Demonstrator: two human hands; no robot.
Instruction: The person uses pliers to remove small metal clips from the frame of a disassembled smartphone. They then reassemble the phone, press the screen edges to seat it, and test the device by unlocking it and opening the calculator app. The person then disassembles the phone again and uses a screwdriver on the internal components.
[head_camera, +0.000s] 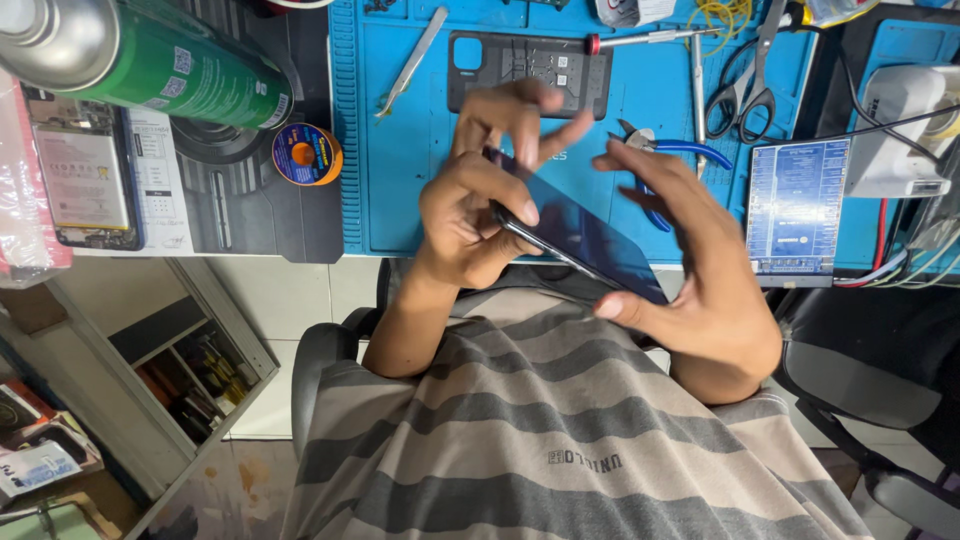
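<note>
Head view, looking down over a grey-striped shirt (560, 440) to the tabletop (280, 290). The near end of the smartphone (575, 235) is partly covered by the right thumb, and its far end is hidden behind the left fingers; whether its screen is lit cannot be made out. The spray can (140, 55) at 10 o'clock is cut off by the upper left frame edge, and the scissors (745, 85) at 1 o'clock run out of the top edge.

The left hand (475, 215) is curled, thumb lying along the phone's left long edge, index and middle fingers raised and spread above its far end. The right hand (700, 270) arches over the phone's right side, thumb tip pressed at the near corner, fingers extended toward 11 o'clock. The hands stand apart, each clamped on the smartphone, which is held between them above the tabletop's near edge, at the centre of the frame.

The smartphone is a thin dark slab with a glossy blue-black face, tilted with its long axis from 11 to 5 o'clock.

Behind it, on the blue repair mat (400, 160): a dark phone back cover (530, 70) at 12 o'clock, tweezers (412, 60) at 11 o'clock, blue-handled cutters (670, 148) just beyond the right fingers, and a solder spool (307, 154) at 10 o'clock.
</note>
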